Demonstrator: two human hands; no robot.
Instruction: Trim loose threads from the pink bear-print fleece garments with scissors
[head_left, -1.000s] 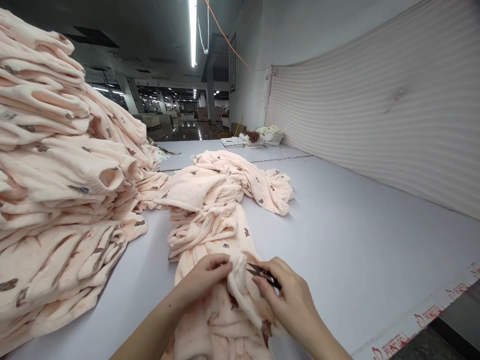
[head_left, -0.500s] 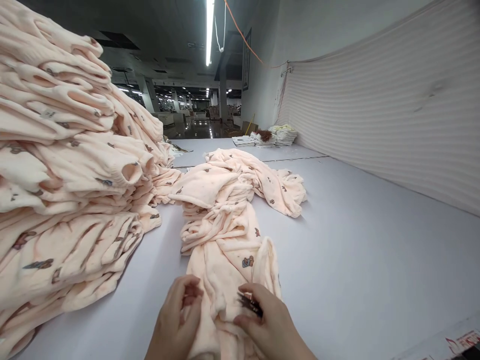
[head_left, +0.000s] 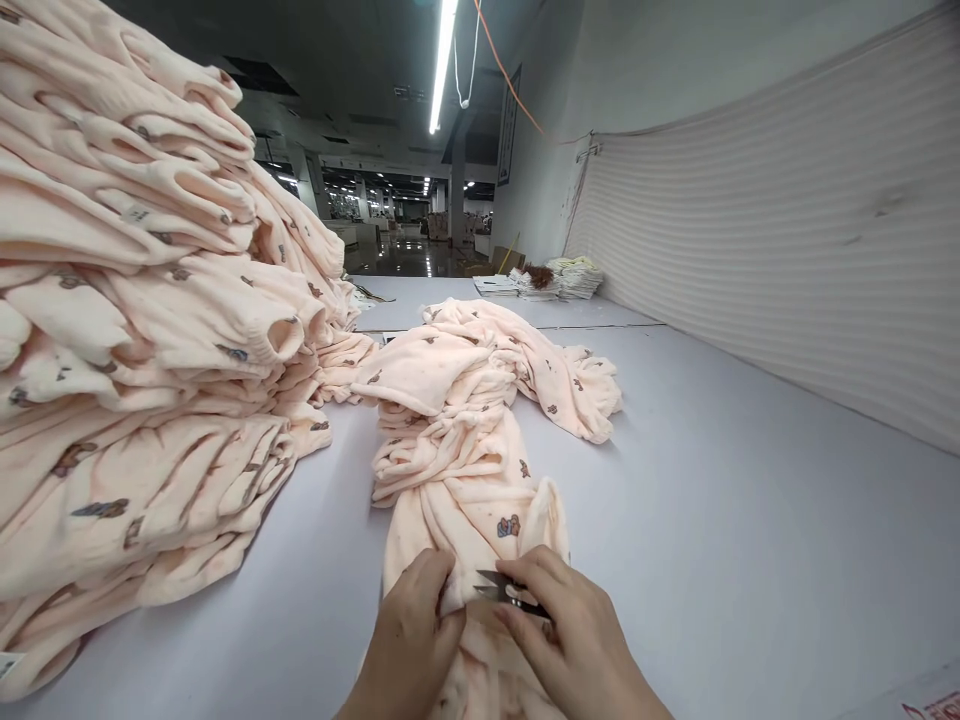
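Note:
A peach fleece garment [head_left: 465, 470] with small bear prints lies bunched on the pale table [head_left: 735, 520], stretching away from me. My left hand [head_left: 416, 635] presses its fingers together on the near part of the garment, pinching the fabric. My right hand [head_left: 574, 640] grips small black thread snips [head_left: 501, 590], their blades pointing left toward my left fingers just above the cloth. Both hands sit at the bottom middle of the view, nearly touching.
A tall stack of matching peach garments [head_left: 142, 340] fills the left side. A ribbed cloth wall [head_left: 787, 250] runs along the right. Folded pale items [head_left: 559, 280] lie at the table's far end. A taped table edge [head_left: 930, 700] shows at bottom right.
The view has tilted and shifted, and the garment's cuff, held up a second ago, now lies lower. Both hands came closer together on the fabric, snips still in the right hand.

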